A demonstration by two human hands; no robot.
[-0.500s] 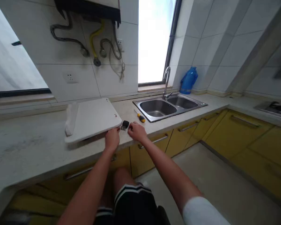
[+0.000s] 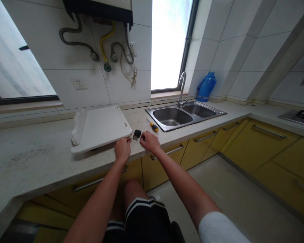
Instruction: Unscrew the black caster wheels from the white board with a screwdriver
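Left hand [image 2: 122, 148] pinches the white panel's [image 2: 100, 127] near corner, right hand [image 2: 149, 141] loosely fingers a small black fitting [image 2: 137, 134]; the overhanging panel could tip off the counter [image 2: 35, 158].

White board [image 2: 100, 128], yellow-handled screwdriver [image 2: 153, 126], blue flask [image 2: 206, 87], yellow cabinets [image 2: 263, 141], apparently black small part [image 2: 137, 134].
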